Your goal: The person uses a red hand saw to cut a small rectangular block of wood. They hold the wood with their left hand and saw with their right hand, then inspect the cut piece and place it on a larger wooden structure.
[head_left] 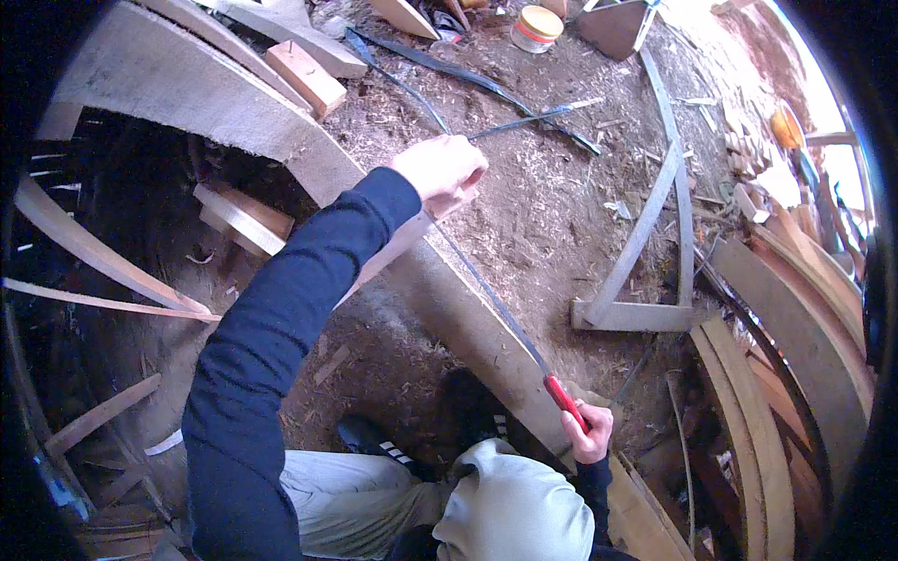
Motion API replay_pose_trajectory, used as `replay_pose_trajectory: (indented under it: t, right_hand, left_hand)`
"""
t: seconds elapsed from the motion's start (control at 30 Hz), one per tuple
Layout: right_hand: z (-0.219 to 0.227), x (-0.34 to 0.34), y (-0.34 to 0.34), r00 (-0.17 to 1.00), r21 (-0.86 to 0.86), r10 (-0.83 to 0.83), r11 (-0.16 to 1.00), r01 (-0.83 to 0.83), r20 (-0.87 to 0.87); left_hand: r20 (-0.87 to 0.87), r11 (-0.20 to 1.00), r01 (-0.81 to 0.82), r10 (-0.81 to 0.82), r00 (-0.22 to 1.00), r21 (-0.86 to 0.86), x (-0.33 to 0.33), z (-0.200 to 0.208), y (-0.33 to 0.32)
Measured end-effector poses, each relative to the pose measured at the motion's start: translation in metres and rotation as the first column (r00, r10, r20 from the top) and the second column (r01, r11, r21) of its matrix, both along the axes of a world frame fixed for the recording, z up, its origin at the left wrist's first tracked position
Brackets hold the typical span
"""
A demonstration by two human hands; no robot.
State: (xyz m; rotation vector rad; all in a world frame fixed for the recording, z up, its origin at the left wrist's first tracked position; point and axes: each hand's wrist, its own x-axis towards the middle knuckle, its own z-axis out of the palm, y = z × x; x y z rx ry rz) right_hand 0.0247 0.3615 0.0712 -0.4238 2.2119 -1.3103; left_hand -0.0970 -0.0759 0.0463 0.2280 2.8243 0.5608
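Observation:
A long, thin grey file (488, 292) with a red handle (566, 404) lies slantwise along the edge of a wooden plank (440, 285). My right hand (589, 432) is closed around the red handle, at the lower right. Farther up, my left hand (444, 175) is closed at the far end of the file, over the plank; its fingertips are partly hidden. The plank runs from the upper left down toward my legs and past my right hand.
A small wood block (306, 79) rests by the plank at the upper left. Dark strips (486, 89) and a round yellow-lidded tub (537, 29) lie on the shaving-strewn ground. A triangular wooden frame (645, 318) is at right, near stacked curved boards (795, 309). Curved timbers (103, 243) are at left.

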Motion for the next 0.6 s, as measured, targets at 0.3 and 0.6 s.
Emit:
replay_pose_trajectory:
  t: [0.3, 0.6]
  right_hand:
    - [-0.003, -0.002, 0.005, 1.000, -0.036, 0.024, 0.999, -0.023, 0.009]
    - [0.001, -0.004, 0.002, 1.000, -0.023, 0.030, 0.999, -0.030, 0.003]
  left_hand:
    - [-0.277, 0.948, -0.099, 0.012, 0.961, -0.301, 0.017, -0.008, 0.030]
    - [-0.292, 0.946, -0.132, 0.042, 0.955, -0.295, 0.013, -0.026, 0.025]
